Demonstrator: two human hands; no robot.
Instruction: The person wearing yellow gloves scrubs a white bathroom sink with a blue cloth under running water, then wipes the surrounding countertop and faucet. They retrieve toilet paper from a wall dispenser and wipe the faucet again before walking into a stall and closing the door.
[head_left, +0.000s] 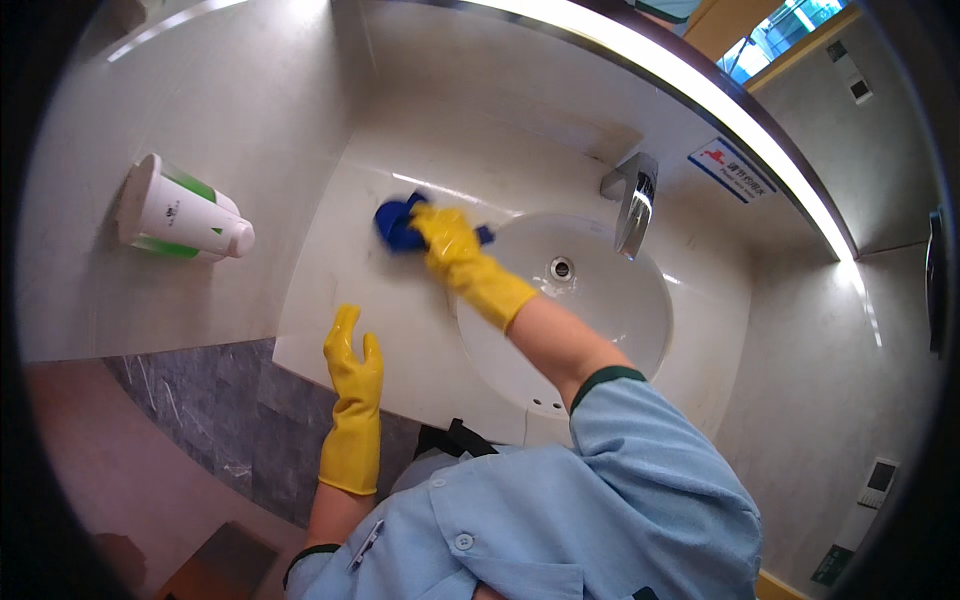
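My right hand (448, 234), in a yellow rubber glove, presses a dark blue cloth (399, 223) onto the pale countertop (352, 274), left of the basin. The cloth and fingers are blurred. Part of the cloth sticks out on the right side of the glove, near the basin's rim. My left hand (354, 360), gloved in the same yellow rubber, is held over the counter's front left edge with nothing in it, its thumb apart from the fingers. A white oval washbasin (600, 330) with a metal drain (562, 269) is set into the counter, partly hidden by my right forearm.
A chrome faucet (636, 206) rises behind the basin. On the left wall is a white and green dispenser (191, 214). A sign with writing (732, 169) is fixed below the bright light strip (720, 82). Walls (810, 337) bound the counter at left and right.
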